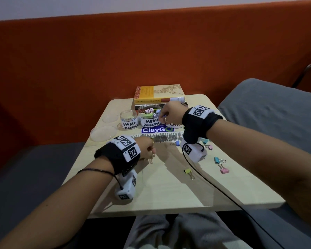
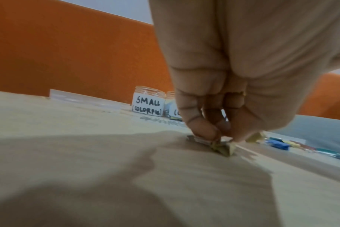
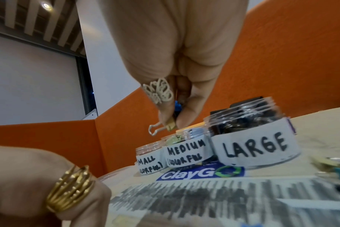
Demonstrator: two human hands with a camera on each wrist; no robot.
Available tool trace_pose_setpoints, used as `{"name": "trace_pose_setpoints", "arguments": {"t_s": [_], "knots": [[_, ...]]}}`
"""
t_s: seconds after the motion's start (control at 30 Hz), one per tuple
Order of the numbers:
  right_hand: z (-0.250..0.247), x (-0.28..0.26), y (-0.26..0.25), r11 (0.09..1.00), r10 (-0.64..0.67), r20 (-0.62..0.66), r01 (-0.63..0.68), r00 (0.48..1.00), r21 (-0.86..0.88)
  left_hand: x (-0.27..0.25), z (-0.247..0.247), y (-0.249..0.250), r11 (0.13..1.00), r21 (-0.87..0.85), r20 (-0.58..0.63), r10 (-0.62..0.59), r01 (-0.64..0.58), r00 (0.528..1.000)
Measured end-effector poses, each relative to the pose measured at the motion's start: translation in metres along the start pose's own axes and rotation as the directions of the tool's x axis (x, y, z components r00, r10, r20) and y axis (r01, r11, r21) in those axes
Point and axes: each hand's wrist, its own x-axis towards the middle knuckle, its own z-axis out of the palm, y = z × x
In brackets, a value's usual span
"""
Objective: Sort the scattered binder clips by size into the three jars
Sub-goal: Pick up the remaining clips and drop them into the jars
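The left hand (image 2: 213,86), nearest the head camera, is pressing down on the table (image 1: 169,191), its fingertips (image 2: 201,130) curling round and pinching a small yellowish clip (image 2: 222,147) that is lying flat on the wood.

Ahead of it and to its right, the right hand (image 3: 177,61) is hovering over the medium jar (image 3: 186,151), thumb and fingers pinching a yellow-bodied clip (image 3: 170,125) by its body with a wire handle sticking out; something blue (image 3: 178,106) is also showing between the fingers, possibly a second clip, though I cannot tell.

Just left of that hand the small jar (image 1: 128,119) is standing, seemingly holding only a few pieces; the medium jar is already carrying a heap of coloured clips. Under the right wrist the large jar (image 3: 254,138) is looking well filled with dark clips.

To the right of the hands, loose clips are still waiting: a blue one (image 1: 177,143) close by, a yellow one (image 1: 188,171), a blue and a pink one (image 1: 224,170) further out, and a few more by the right wrist camera.

I judge the sorting to be well past halfway, with this handful of coloured clips left.
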Motion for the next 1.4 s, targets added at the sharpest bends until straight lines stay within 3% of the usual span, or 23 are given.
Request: {"name": "trace_pose_setpoints", "arguments": {"t_s": [0.2,0.33,0.5,0.7,0.87,0.93,1.03,1.17,1.4], "knots": [[0.001,0.037,-0.03,0.998,-0.013,-0.137,0.02,0.99,0.051,-0.003,-0.009,-0.028,0.997,-0.057,-0.12,-0.06,0.054,0.991],[0.005,0.065,-0.047,0.997,-0.03,-0.16,0.042,0.987,0.071,-0.003,-0.014,-0.049,0.985,-0.117,-0.183,-0.144,0.124,0.972],[0.021,0.098,-0.06,0.993,-0.106,-0.085,0.11,0.991,0.047,-0.01,-0.013,-0.053,0.992,-0.055,-0.178,-0.122,0.114,0.976],[0.037,0.11,-0.067,0.989,-0.144,0.062,0.146,0.988,-0.034,-0.016,-0.006,-0.061,0.994,-0.084,-0.032,-0.066,0.063,0.997],[0.025,0.079,-0.064,0.971,-0.24,-0.036,0.24,0.97,-0.021,-0.016,-0.003,-0.058,0.993,0.056,-0.025,-0.107,0.108,0.994],[0.025,0.058,-0.06,0.971,-0.236,0.006,0.236,0.972,-0.025,-0.015,-0.001,-0.058,0.993,0.041,-0.034,-0.112,0.113,0.993],[0.031,0.027,-0.052,0.976,-0.204,0.172,0.214,0.964,-0.042,-0.017,-0.001,-0.061,0.995,0.003,-0.078,-0.104,0.104,0.992],[0.045,-0.005,-0.05,0.974,-0.163,0.379,0.209,0.911,-0.083,-0.019,0.001,-0.068,0.988,-0.065,-0.095,-0.149,0.143,0.984],[0.057,-0.004,-0.05,0.972,-0.182,0.399,0.227,0.899,-0.068,-0.02,-0.007,-0.072,0.98,-0.072,-0.133,-0.193,0.184,0.972]]}}
